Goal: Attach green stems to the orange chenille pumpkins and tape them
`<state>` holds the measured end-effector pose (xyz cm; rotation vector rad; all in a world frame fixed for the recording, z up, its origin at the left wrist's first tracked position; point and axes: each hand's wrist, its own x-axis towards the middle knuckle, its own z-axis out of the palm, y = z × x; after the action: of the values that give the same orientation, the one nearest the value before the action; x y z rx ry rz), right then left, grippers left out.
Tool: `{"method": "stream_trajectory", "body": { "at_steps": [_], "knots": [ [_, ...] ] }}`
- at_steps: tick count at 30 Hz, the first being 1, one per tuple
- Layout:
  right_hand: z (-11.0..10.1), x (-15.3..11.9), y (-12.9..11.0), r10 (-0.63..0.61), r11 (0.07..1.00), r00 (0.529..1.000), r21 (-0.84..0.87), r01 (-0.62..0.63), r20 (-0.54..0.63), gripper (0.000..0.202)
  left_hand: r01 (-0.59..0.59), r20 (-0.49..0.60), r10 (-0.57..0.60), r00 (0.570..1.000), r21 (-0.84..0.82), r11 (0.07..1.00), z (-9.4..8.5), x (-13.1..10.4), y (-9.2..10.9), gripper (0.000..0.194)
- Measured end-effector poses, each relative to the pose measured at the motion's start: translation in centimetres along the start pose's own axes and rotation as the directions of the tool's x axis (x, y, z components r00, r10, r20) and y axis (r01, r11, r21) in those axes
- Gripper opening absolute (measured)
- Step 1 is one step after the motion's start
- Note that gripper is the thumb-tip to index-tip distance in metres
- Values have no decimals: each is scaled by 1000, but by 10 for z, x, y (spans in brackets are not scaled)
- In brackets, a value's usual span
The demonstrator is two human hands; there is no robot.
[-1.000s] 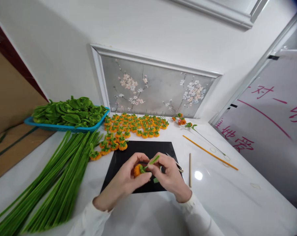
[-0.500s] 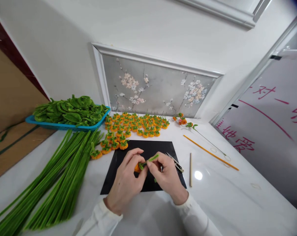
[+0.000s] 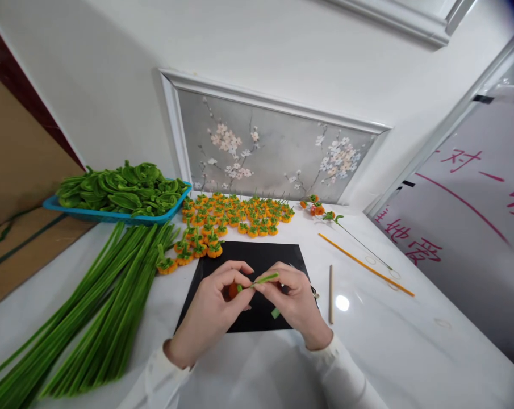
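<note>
Over the black mat [image 3: 265, 258], my left hand [image 3: 218, 301] is closed round a small orange and green piece [image 3: 233, 290], mostly covered by the fingers. My right hand [image 3: 293, 295] pinches a short green strip [image 3: 267, 278] whose end meets my left fingertips. Both hands' fingertips touch or nearly touch. A green scrap [image 3: 275, 313] shows below, beside my right palm. Behind the mat stand many small orange pieces with green tops [image 3: 252, 216]. A pair of scissors or pliers [image 3: 315, 292] is mostly hidden behind my right hand.
On the left lie long green stems [image 3: 107, 307], below a blue tray [image 3: 112, 217] heaped with green leaves. To the right are a wooden stick [image 3: 331, 295], an orange strip [image 3: 365, 264] and a wire-stemmed flower sprig [image 3: 318, 209]. A framed floral panel [image 3: 274, 147] stands behind.
My left hand has turned and covers more of the orange piece. My right hand has shifted slightly right and hides more of the metal tool. The green strip lies flatter.
</note>
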<state>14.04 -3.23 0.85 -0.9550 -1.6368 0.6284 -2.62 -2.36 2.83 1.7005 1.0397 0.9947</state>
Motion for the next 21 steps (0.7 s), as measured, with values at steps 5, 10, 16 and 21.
{"method": "stream_trajectory", "body": {
  "at_steps": [5,10,16,21],
  "knots": [
    [-5,0,-4,-28,998,997,61,24,72,11,182,209,-130,969,-252,950,-8,-1,14,10],
    [-6,-1,-7,-48,988,991,154,28,127,10,474,468,-222,856,-534,700,-11,-3,13,9],
    [-5,0,-13,-73,969,987,242,37,142,7,608,546,-287,787,-608,511,-7,-6,-1,2],
    [-3,0,-15,-34,985,993,174,14,114,14,585,537,-267,800,-601,545,-7,-4,2,5]
  ]
}}
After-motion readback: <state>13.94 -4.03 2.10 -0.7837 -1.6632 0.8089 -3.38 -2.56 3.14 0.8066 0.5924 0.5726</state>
